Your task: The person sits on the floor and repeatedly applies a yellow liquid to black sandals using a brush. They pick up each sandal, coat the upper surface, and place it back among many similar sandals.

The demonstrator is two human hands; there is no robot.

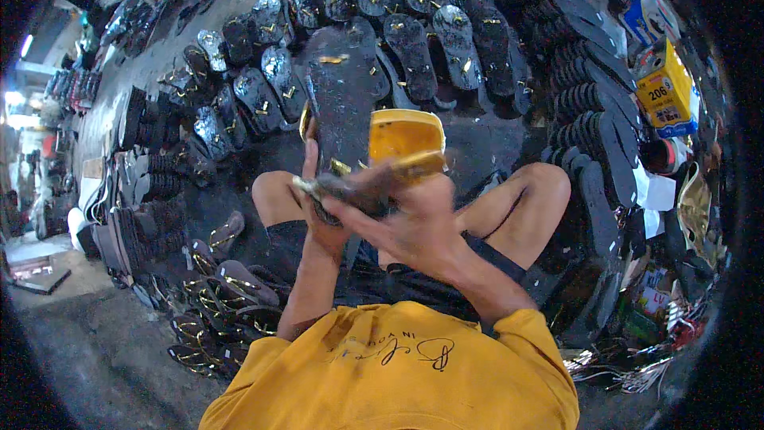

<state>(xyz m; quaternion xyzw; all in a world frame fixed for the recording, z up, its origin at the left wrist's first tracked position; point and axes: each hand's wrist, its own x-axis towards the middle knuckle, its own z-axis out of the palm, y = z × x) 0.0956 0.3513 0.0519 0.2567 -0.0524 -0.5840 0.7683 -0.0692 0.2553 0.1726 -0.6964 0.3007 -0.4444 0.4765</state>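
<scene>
My left hand (317,207) grips a dark sandal sole (344,87) near its lower end. The sole stands tilted up in front of me, with a small gold-coloured piece near its top and another near its bottom. Across the sole's lower end, my right hand (426,215) is closed around something blurred, dark with a yellowish streak. Motion smears it, so its kind cannot be told. Just behind the right hand stands an open yellow container (406,129), its lower part hidden by that hand.
Rows of dark soles (410,52) with gold bits lie ahead, some shiny. Stacked soles (585,99) line the right side, more stacks (151,179) the left. Finished-looking sandals (235,287) lie at lower left. A yellow box (664,87) stands at far right, above loose strips (637,366).
</scene>
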